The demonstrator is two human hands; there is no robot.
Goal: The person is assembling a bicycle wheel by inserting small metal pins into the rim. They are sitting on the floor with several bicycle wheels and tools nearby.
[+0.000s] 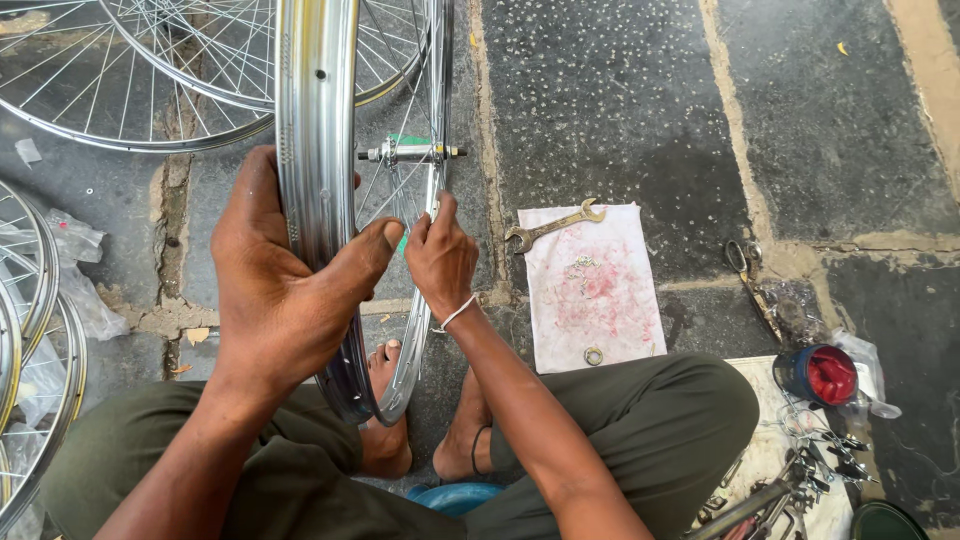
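Fingers [285, 300] of your left hand [270, 290] clamp the wheel rim [315, 150]; your right hand [440, 262] pinches a spoke [425, 215]; red grease fills the tub [822, 375].

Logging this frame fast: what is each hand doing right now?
Left hand: closed around the silver wheel rim, thumb across its edge.
Right hand: fingers pinched at the spokes by the rim's far side; what the grip holds cannot be told.
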